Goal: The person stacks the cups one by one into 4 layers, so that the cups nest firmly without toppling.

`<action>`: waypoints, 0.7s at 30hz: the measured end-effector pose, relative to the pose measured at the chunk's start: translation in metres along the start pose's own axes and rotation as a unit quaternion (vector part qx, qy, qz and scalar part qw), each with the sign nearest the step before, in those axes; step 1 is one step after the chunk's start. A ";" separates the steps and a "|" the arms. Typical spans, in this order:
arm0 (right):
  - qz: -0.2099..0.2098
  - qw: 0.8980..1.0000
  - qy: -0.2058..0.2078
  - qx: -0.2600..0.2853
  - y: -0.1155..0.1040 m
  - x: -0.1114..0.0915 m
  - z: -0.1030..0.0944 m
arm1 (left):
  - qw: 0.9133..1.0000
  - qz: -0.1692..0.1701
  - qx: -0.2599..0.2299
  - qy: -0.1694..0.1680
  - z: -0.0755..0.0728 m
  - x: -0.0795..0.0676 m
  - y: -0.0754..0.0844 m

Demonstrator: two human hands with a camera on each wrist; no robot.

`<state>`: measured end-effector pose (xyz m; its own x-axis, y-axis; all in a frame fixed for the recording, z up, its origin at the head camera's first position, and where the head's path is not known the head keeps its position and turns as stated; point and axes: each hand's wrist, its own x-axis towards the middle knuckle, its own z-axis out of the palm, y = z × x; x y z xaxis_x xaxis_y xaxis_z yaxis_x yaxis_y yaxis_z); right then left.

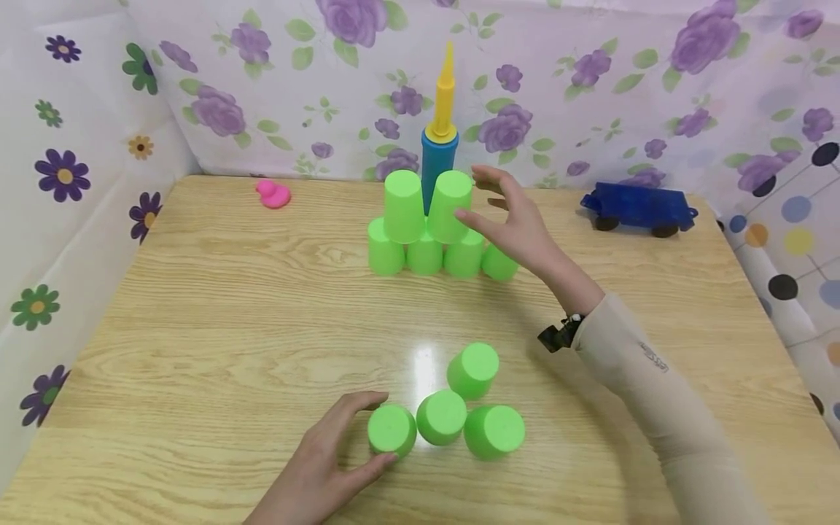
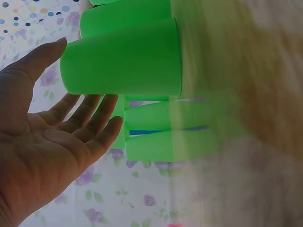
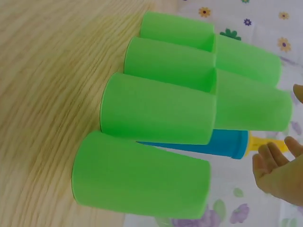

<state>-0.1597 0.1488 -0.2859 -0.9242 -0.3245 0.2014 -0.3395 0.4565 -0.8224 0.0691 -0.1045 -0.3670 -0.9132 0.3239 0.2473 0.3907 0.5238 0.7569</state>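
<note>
Several upside-down green cups stand in a row, the right-end cup (image 3: pixel 142 177) among them. On top are two more, a left upper cup (image 1: pixel 403 208) and a right upper cup (image 1: pixel 450 206). My right hand (image 1: pixel 515 226) is beside the right upper cup, thumb and fingers spread; in the right wrist view its fingertips are apart from the cups. Nearer me, my left hand (image 1: pixel 328 452) spans a loose green cup (image 1: pixel 391 430), thumb at its near side and fingers at its far side. In the left wrist view the thumb tip meets the edge of this cup (image 2: pixel 120 59), with the palm apart from it.
Three other loose green cups stand upside down to the right, including a middle one (image 1: pixel 442 417). Behind the stack rises a blue and yellow pump (image 1: pixel 438 157). A pink duck (image 1: pixel 273 195) lies at the back left, a blue toy wagon (image 1: pixel 638 207) at the back right.
</note>
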 end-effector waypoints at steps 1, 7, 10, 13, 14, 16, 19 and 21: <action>-0.009 1.000 0.008 -0.007 0.003 -0.003 -0.001 | 1.000 0.002 -0.003 -0.001 0.000 0.000 0.000; -0.071 0.996 0.043 -0.036 0.017 -0.025 -0.004 | 1.000 0.004 -0.004 -0.008 0.002 0.001 0.003; -0.119 0.992 0.026 -0.038 0.015 -0.040 -0.003 | 1.000 -0.002 0.002 -0.007 0.003 0.001 0.004; -0.167 0.985 -0.018 -0.040 0.015 -0.056 -0.001 | 1.000 -0.011 0.008 -0.008 0.005 0.001 0.005; -0.179 0.982 -0.035 -0.040 0.016 -0.062 0.001 | 1.000 -0.013 0.010 -0.009 0.005 0.001 0.005; -0.190 0.978 -0.071 -0.040 0.017 -0.072 0.003 | 1.000 -0.017 0.018 -0.008 0.005 0.001 0.005; -0.189 0.974 -0.123 -0.034 0.021 -0.087 0.007 | 1.000 -0.012 0.025 -0.001 0.005 0.001 0.005; -0.183 0.971 -0.154 -0.026 0.023 -0.097 0.008 | 1.000 -0.003 0.028 0.006 0.002 0.001 0.005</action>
<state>-0.0767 0.1839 -0.3291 -0.6466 -0.7015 0.2996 -0.6510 0.3027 -0.6961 0.0704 -0.0997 -0.3641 -0.9165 0.3118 0.2506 0.3913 0.5687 0.7235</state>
